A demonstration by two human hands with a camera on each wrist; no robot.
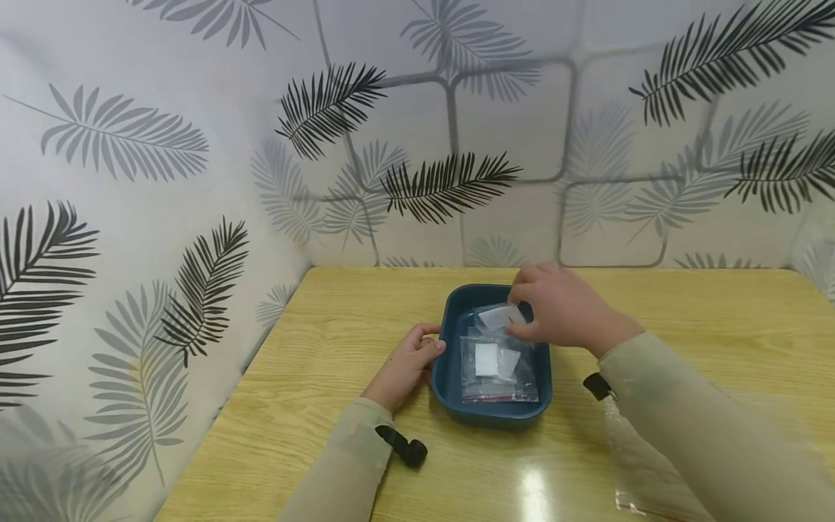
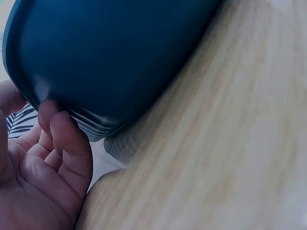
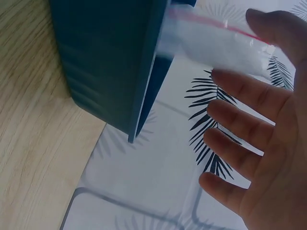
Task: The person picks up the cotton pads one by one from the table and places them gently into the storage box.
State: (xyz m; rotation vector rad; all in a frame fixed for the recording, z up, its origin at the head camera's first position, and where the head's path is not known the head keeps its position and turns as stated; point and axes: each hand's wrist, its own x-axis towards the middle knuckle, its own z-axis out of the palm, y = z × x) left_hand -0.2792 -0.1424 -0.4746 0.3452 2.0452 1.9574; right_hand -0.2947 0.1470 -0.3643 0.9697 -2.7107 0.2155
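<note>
Tray [image 1: 492,419] in blue on counter [image 1: 339,304], gripped at one side by left hand [image 1: 406,366]; clear bag [image 1: 501,317] between parted thumb and fingers of right hand [image 1: 561,304]; more bags [image 1: 489,360] near right hand.

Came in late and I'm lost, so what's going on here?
A person's left hand holds the side of a blue tray on a table. Their right hand has a small clear bag between thumb and fingers, sticking up past the tray's rim. At least one more clear bag, with white pieces, lies in the tray. Clear plastic lies by the right forearm.
</note>
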